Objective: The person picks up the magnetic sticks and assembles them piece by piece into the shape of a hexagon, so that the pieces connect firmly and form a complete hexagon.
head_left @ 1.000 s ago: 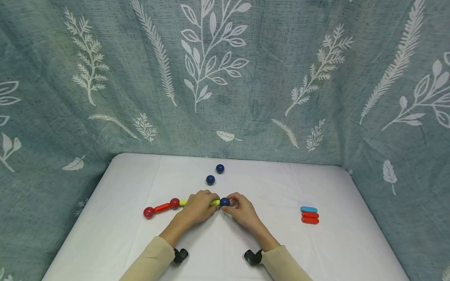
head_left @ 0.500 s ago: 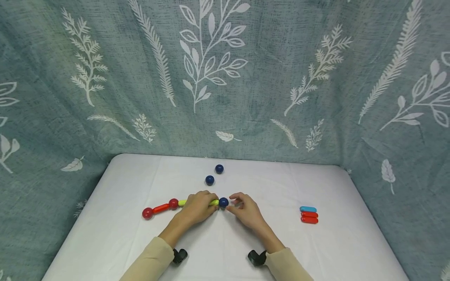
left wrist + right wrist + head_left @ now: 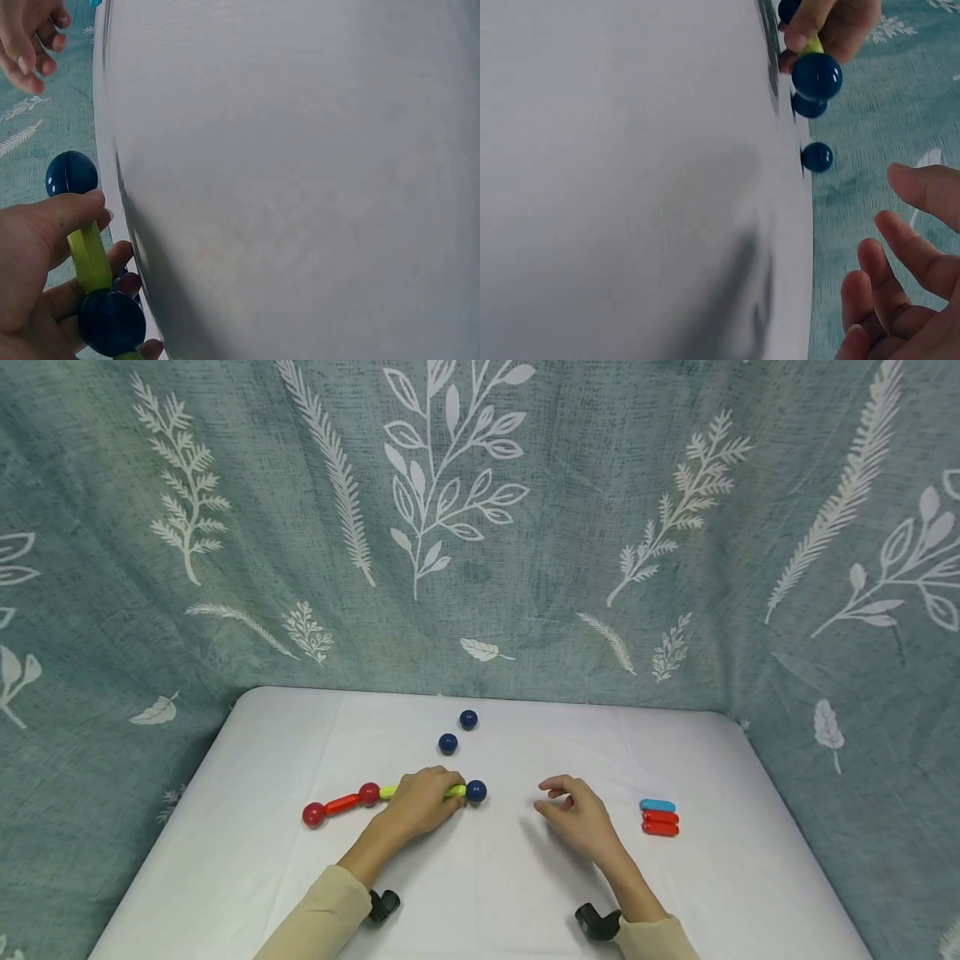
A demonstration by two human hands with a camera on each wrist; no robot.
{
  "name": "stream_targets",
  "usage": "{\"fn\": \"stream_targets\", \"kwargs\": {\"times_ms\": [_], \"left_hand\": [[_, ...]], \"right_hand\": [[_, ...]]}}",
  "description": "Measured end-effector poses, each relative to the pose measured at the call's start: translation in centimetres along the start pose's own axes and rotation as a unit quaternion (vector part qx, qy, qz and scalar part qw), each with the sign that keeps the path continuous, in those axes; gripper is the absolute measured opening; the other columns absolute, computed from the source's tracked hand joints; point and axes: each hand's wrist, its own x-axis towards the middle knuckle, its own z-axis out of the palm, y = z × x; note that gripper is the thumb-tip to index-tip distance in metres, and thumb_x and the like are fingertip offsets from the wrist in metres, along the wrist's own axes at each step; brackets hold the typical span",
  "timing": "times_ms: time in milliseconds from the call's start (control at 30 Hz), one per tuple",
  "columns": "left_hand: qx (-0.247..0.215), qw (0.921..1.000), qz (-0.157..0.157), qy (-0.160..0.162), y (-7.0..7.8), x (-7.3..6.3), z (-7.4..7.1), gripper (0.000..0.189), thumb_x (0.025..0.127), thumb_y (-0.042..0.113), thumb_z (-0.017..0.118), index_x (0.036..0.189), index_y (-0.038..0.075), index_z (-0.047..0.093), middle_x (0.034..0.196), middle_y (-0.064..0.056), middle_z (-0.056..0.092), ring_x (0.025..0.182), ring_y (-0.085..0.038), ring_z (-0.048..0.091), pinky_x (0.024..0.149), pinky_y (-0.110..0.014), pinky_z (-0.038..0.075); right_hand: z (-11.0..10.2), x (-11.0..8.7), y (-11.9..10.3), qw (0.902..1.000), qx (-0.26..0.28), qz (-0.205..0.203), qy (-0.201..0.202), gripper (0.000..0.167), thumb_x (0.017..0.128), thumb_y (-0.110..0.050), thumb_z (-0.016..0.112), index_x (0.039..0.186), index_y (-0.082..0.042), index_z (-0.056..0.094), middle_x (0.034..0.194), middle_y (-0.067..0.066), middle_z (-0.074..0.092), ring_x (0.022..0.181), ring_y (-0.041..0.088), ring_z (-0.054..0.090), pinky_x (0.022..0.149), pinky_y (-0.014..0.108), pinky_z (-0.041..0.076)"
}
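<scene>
A chain of balls and rods lies left of centre in the head view. A red ball (image 3: 313, 815), a red rod (image 3: 342, 804) and another red ball (image 3: 369, 793) form its left part. My left hand (image 3: 424, 802) covers the middle and grips a yellow-green rod (image 3: 88, 259). In the left wrist view that rod runs between an end blue ball (image 3: 73, 172) and a second blue ball (image 3: 112, 322), which the hand hides from the head camera. My right hand (image 3: 581, 818), fingers loosely bent and holding nothing, hovers over the table right of the chain's end.
Two loose blue balls, one nearer (image 3: 447, 744) and one farther (image 3: 468, 720), sit beyond the left hand. At right lie a light blue rod (image 3: 657, 806) and two red rods (image 3: 660, 823) side by side. A patterned green cloth (image 3: 555, 568) hangs behind the white table (image 3: 300, 893).
My right hand has let go of the chain's end blue ball and moved right, away from it. The left hand keeps its grip in nearly the same place.
</scene>
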Motion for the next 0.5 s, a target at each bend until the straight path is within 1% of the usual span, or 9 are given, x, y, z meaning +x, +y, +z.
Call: {"fn": "stream_targets", "kwargs": {"times_ms": [133,333,500], "left_hand": [[-0.004,1.0,-0.003,-0.001,0.0,-0.1,0.1,0.024,0.094,0.028,0.072,0.114,0.016,0.073,0.101,0.002,0.068,0.09,-0.014,0.061,0.077,-0.039,0.049],[0.0,1.0,-0.006,0.001,-0.1,-0.1,0.3,0.024,0.094,0.029,0.072,0.115,0.016,0.073,0.104,0.001,0.069,0.094,-0.015,0.062,0.08,-0.039,0.05],[0.0,1.0,-0.006,0.001,-0.1,-0.1,0.2,0.024,0.094,0.029,0.072,0.115,0.016,0.073,0.104,0.001,0.069,0.095,-0.017,0.062,0.08,-0.041,0.05]], "right_hand": [[-1.3,-0.7,1.0,0.9998,-0.011,0.007,0.011,0.028,0.089,-0.018,0.077,0.115,-0.01,0.07,0.105,0.009,0.062,0.087,0.021,0.053,0.073,0.037,0.044],[-3.3,-1.7,2.5,0.9992,-0.026,0.016,0.027,0.029,0.091,-0.022,0.076,0.117,-0.011,0.069,0.107,0.01,0.063,0.089,0.022,0.054,0.072,0.036,0.045],[-4.8,-2.7,4.0,0.9986,-0.027,0.026,0.036,0.032,0.092,-0.027,0.075,0.119,-0.011,0.068,0.11,0.011,0.063,0.09,0.023,0.054,0.071,0.035,0.045]]}}
